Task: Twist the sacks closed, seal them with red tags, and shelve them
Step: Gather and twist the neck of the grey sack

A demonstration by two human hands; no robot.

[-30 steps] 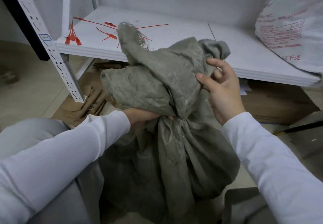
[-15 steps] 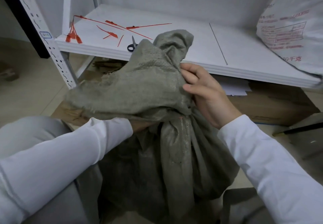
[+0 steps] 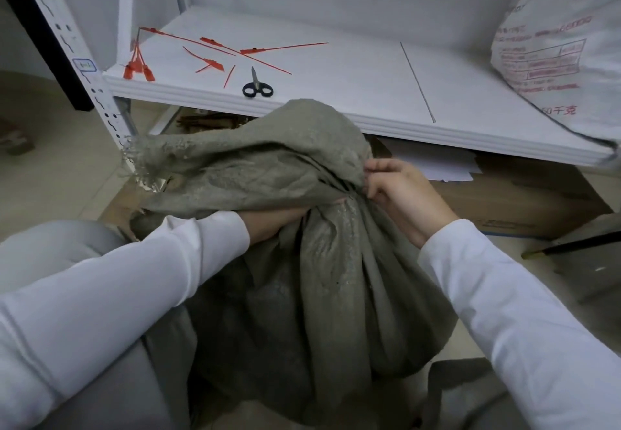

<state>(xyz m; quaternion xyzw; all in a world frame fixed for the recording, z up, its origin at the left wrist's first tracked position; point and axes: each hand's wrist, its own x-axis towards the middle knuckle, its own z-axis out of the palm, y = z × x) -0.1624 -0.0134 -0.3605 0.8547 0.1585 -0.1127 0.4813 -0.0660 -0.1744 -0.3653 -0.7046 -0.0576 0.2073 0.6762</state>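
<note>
In front of the white shelf (image 3: pixel 369 100), low on the floor, the grey sack (image 3: pixel 336 295) stands between the person's two arms. Its loose top (image 3: pixel 252 167) has just changed place. A second ago this flap stood up toward 12 o'clock with the frayed edge on top. Now it is thrown down toward 9 o'clock, and it lies over the left wrist with the frayed edge far out to the left. The folds below the neck run together into one narrow point, so I judge that the twisting is in progress and the mouth is nearly closed.

The right hand (image 3: pixel 403 194) has also come down, from the upper cloth to the neck itself. Its fingers (image 3: pixel 379 169) are curled, and the tips pinch the gathered folds at the 3 o'clock side of the neck. The left hand (image 3: pixel 268 224) reaches the neck from 9 o'clock, under the flap. Only its back and wrist show, so I cannot tell how its fingers are closed.

No seal is on the sack yet. The red tags (image 3: pixel 215 61) lie scattered on the shelf at 11 o'clock, well apart from both hands, with the scissors (image 3: pixel 257 87) just beside them near the front edge. In my opinion one hand must keep the twist while the other hand fetches a tag. A white bag (image 3: pixel 554 60) already sits on the shelf at 2 o'clock.
</note>
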